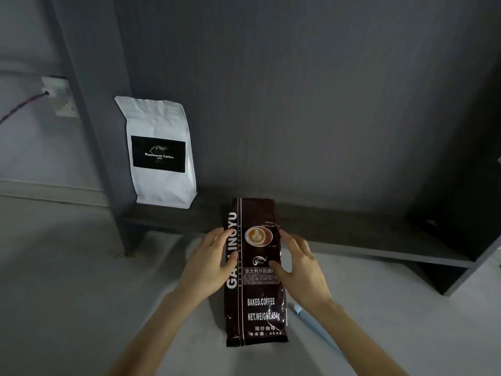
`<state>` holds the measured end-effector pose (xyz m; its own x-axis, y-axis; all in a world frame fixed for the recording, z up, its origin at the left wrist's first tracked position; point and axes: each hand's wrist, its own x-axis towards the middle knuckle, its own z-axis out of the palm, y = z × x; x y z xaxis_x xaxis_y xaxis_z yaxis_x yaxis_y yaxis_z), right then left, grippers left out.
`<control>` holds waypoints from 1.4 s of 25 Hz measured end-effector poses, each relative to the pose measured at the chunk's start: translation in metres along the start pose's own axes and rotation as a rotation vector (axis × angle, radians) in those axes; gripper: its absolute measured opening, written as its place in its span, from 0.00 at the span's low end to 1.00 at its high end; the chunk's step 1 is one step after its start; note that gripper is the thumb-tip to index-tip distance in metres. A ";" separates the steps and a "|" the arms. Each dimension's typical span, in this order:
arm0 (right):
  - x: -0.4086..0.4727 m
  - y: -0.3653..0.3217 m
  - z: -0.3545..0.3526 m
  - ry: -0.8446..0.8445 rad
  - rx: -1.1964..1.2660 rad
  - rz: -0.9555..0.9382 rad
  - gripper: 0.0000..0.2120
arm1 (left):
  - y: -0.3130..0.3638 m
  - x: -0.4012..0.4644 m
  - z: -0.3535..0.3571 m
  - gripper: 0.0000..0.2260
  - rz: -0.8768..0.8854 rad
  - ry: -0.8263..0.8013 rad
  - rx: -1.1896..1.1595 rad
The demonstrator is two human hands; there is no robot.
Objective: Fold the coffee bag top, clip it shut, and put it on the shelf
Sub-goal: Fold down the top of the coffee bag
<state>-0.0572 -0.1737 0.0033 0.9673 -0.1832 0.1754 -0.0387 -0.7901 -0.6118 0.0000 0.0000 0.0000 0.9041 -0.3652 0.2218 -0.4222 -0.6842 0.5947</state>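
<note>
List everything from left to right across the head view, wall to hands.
wall socket → white coffee bag → left hand → dark coffee bag → right hand

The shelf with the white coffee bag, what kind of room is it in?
Probably a room at home or in an office; hard to say more. There's a low dark shelf, a white coffee bag standing on it, and a wall socket with a cable plugged in.

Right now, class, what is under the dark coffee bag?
The pale surface shows around the dark coffee bag, and the shelf edge disappears behind its top end. Anything directly underneath is covered by the bag. The blue clip lies beside it, not under.
</note>
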 end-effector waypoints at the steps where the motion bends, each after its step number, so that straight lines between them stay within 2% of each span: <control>1: 0.000 0.002 0.003 -0.005 0.037 0.026 0.29 | -0.002 -0.001 0.003 0.22 -0.028 0.010 -0.063; 6: -0.007 0.009 0.017 0.023 0.256 0.142 0.21 | -0.007 -0.015 0.022 0.17 -0.145 0.013 -0.348; 12: -0.017 0.004 0.023 0.075 0.412 0.212 0.18 | -0.006 -0.024 0.030 0.15 -0.247 0.045 -0.502; 16: -0.022 0.008 0.023 0.120 0.438 0.222 0.15 | -0.007 -0.027 0.029 0.11 -0.313 0.087 -0.553; 19: -0.026 0.008 0.026 0.140 0.437 0.203 0.14 | -0.003 -0.029 0.034 0.04 -0.377 0.177 -0.612; 23: -0.031 0.008 0.026 0.169 0.450 0.200 0.13 | -0.004 -0.033 0.039 0.03 -0.412 0.241 -0.685; 29: -0.028 0.013 0.017 0.202 0.454 0.216 0.09 | -0.004 -0.041 0.033 0.03 -0.371 0.157 -0.814; 32: -0.027 0.011 0.014 0.210 0.509 0.229 0.12 | -0.005 -0.044 0.030 0.03 -0.326 0.104 -0.792; 35: -0.025 0.009 0.014 0.170 0.608 0.227 0.22 | -0.005 -0.046 0.028 0.03 -0.290 0.045 -0.798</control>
<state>-0.0780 -0.1684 -0.0177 0.8970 -0.4347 0.0800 -0.0401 -0.2604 -0.9647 -0.0416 0.0029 -0.0347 0.9784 -0.2068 -0.0028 -0.0163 -0.0903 0.9958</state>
